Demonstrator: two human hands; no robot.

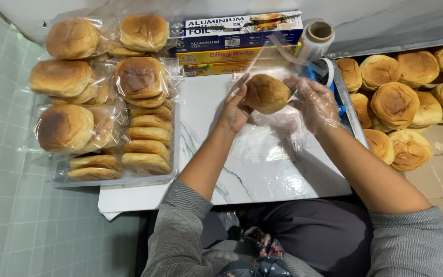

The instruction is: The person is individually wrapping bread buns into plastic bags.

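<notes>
Both hands hold one round bun [266, 93] up over a sheet of clear wrap [270, 149] spread on the marble bench [201, 154]. The left hand [235, 109], bare, has its grip closed on the bun's left side; the right hand [315, 102], in a thin clear glove, pinches the bun's right side together with a fold of film, so both grips are clamped on the bun.

As far as the work shows, a good share looks done: left of the left grip stands a tray [173, 177] piled with wrapped buns [98, 97]. Much seems left too: right of the right grip, past the bench edge, lies a heap of bare buns [401, 97]. The bun in hand appears only partly covered.

Just beyond the grips sit the long boxes of foil and film [239, 38] and a roll of wrap [318, 37], leaving little room on that side. The tray wall hems in the left, a metal edge [347, 102] the right. The freest room is beneath the grips and back toward the person's lap
</notes>
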